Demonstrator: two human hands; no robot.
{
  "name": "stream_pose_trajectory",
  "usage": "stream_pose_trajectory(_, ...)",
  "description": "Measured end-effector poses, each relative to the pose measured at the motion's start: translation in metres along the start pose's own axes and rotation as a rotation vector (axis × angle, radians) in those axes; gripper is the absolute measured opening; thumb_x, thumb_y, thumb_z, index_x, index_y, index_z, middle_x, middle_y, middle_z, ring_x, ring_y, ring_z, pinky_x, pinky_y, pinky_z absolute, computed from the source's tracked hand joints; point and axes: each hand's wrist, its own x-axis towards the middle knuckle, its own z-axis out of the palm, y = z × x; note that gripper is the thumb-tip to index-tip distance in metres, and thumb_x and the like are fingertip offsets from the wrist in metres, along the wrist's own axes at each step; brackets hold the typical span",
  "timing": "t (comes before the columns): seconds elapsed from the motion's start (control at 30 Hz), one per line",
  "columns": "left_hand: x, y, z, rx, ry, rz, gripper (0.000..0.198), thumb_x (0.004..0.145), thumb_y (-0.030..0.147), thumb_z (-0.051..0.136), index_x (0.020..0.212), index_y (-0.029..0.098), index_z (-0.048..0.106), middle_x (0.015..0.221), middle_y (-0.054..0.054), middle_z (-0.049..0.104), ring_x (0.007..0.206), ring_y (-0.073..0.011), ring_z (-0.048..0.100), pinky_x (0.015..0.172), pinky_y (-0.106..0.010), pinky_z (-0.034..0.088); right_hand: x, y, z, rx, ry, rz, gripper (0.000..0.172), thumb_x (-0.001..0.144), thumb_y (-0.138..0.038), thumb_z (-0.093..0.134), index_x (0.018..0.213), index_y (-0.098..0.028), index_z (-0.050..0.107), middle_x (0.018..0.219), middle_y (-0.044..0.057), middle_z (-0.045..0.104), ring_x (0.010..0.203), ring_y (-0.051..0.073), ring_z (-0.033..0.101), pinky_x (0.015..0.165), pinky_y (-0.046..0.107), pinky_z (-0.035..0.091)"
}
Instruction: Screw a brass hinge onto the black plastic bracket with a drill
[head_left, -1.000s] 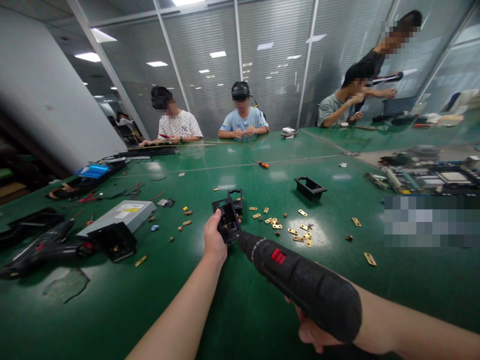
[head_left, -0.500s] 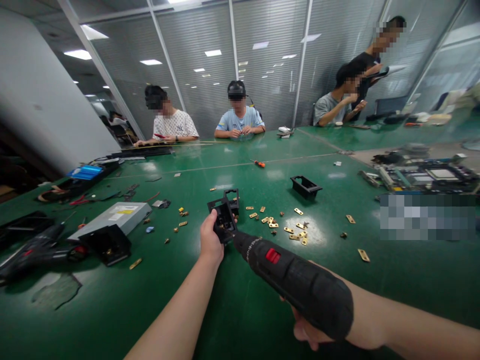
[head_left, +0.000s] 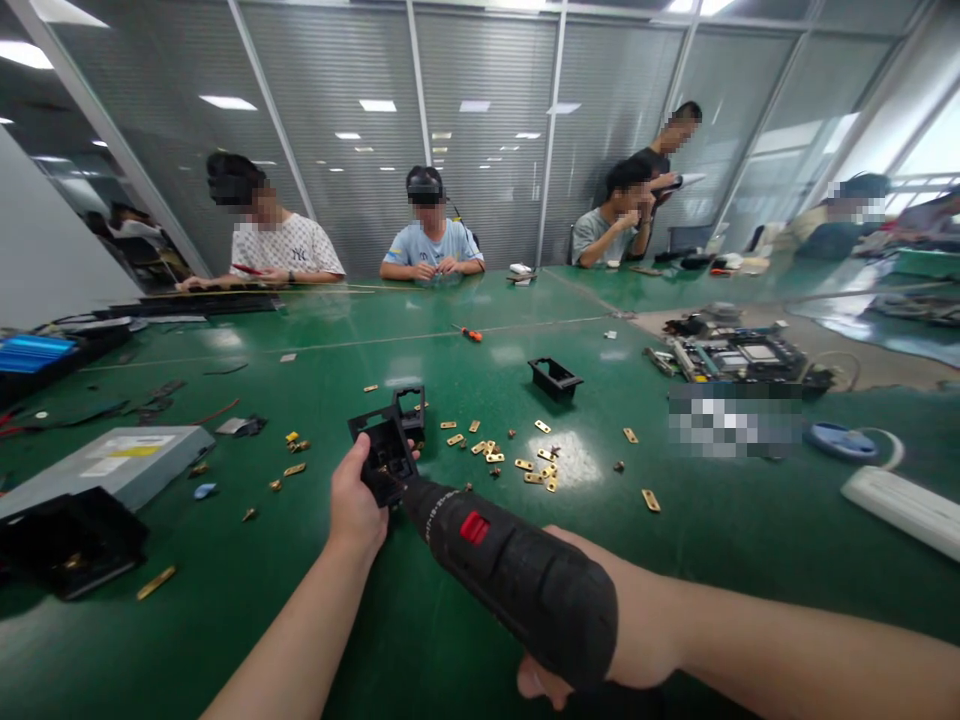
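A black plastic housing [head_left: 385, 447] is gripped in my left hand [head_left: 358, 505], its open side tilted up toward me. Its inside is dark, with small parts that I cannot make out. My right hand [head_left: 546, 683] is closed round the grip of a black cordless drill [head_left: 517, 570] with a red switch on top. The drill's nose points into the lower edge of the housing; the bit's tip is too small to see clearly. Just behind stands another black housing [head_left: 409, 408]. Small brass plates [head_left: 532, 478] and screws [head_left: 511, 433] lie scattered to the right.
One black frame [head_left: 555, 378] lies farther back, another black housing [head_left: 71, 545] at left against a grey metal drive [head_left: 112, 465]. An orange screwdriver [head_left: 470, 333], a circuit board [head_left: 739, 350] and a white power strip [head_left: 904, 510] are on the green table [head_left: 720, 630]. Several people sit across.
My view has turned to the right, so the whole scene sits farther left. Both hands keep their hold, and the drill stays at the same part of the housing.
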Motion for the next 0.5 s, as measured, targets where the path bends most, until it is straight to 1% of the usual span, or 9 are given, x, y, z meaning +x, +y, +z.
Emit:
stream_pose_trajectory(0.03,-0.0001,0.0002,0.0003,0.006,-0.002,0.001,0.054,0.093,0.060,0.083,0.113,0.010,0.086,0.097,-0.018,0.090,0.081,-0.0311,0.087,0.069,-0.036,0.068,-0.0002,-0.0004,0.0004,0.018,-0.004,-0.001,0.064,0.061,-0.046,0.126,0.068,-0.012,0.072,0.066,-0.001,0.071,0.060,0.009,0.070,0.059,0.013,0.061)
stream_pose_trajectory(0.13,-0.0011,0.0010,0.0016,0.013,-0.009,-0.001,0.053,0.093,0.060,0.082,0.112,0.011,0.085,0.097,-0.017,0.090,0.082,-0.0320,0.087,0.069,-0.036,0.068,-0.0005,-0.0008,0.0006,0.079,-0.004,-0.007,0.065,0.049,-0.039,0.128,0.071,-0.012,0.073,0.070,0.000,0.073,0.061,0.011,0.071,0.054,0.014,0.058)
stream_pose_trajectory(0.17,-0.0016,0.0012,0.0020,0.013,-0.010,-0.001,0.053,0.093,0.060,0.082,0.111,0.011,0.085,0.096,-0.018,0.089,0.082,-0.0325,0.087,0.067,-0.036,0.068,-0.0004,-0.0008,0.0002,0.067,-0.006,-0.007,0.065,0.049,-0.039,0.128,0.072,-0.012,0.073,0.070,0.000,0.073,0.063,0.011,0.071,0.055,0.015,0.058)
stream_pose_trajectory(0.27,-0.0023,0.0010,0.0022,0.004,-0.004,0.000,0.054,0.092,0.061,0.082,0.110,0.011,0.085,0.093,-0.017,0.088,0.080,-0.0333,0.087,0.062,-0.035,0.065,0.0001,-0.0001,-0.0010,-0.021,-0.005,0.009,0.064,0.062,-0.045,0.125,0.073,-0.013,0.071,0.069,-0.001,0.071,0.061,0.011,0.070,0.060,0.017,0.061)
stream_pose_trajectory(0.33,-0.0015,0.0000,0.0009,0.002,-0.002,0.003,0.055,0.093,0.062,0.083,0.112,0.011,0.085,0.094,-0.017,0.089,0.080,-0.0333,0.087,0.064,-0.036,0.066,-0.0003,0.0016,-0.0007,-0.033,-0.025,-0.010,0.065,0.069,-0.052,0.123,0.072,-0.013,0.071,0.068,-0.001,0.070,0.057,0.009,0.067,0.060,0.016,0.061)
stream_pose_trajectory(0.43,0.0007,-0.0017,-0.0019,0.010,-0.013,-0.002,0.057,0.093,0.063,0.083,0.116,0.012,0.085,0.096,-0.017,0.090,0.081,-0.0335,0.087,0.068,-0.039,0.069,-0.0026,0.0055,0.0020,0.013,-0.013,-0.112,0.064,0.071,-0.055,0.122,0.076,-0.013,0.074,0.072,0.000,0.072,0.059,0.009,0.067,0.058,0.014,0.059)
stream_pose_trajectory(0.5,0.0018,-0.0024,-0.0033,0.010,-0.023,-0.005,0.058,0.093,0.065,0.084,0.116,0.012,0.085,0.097,-0.017,0.090,0.081,-0.0328,0.088,0.067,-0.038,0.069,-0.0049,0.0070,0.0041,0.017,0.013,-0.156,0.064,0.071,-0.055,0.123,0.077,-0.014,0.074,0.074,0.000,0.071,0.062,0.010,0.067,0.059,0.016,0.057)
